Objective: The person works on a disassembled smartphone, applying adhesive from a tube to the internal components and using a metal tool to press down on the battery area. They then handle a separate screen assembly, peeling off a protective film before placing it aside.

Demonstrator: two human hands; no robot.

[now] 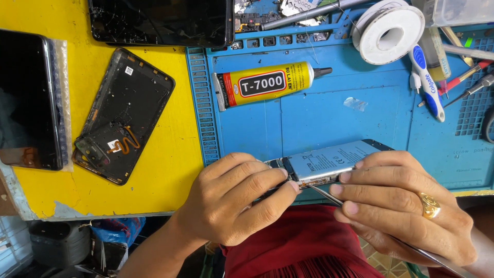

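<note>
At the near edge of the table [154, 195], the left hand [234, 198] is closed around the lower end of an opened phone [329, 162], thumb and fingers pinching its frame so that the exposed battery side tilts up toward the eye. The right hand [406, 211], wearing a gold ring [429, 206], steadies the other end and grips slim metal tweezers [329, 197] like a pen, their tip set at the phone's lower edge, seemingly for fine work there. Held off the blue work mat [334, 113], the phone can be turned freely. Beyond it lie a yellow glue tube [265, 83], a solder spool [391, 33] and a toothbrush [427, 82], all within reach. Left, on yellow, a black back cover [123, 116] lies apart.
</note>
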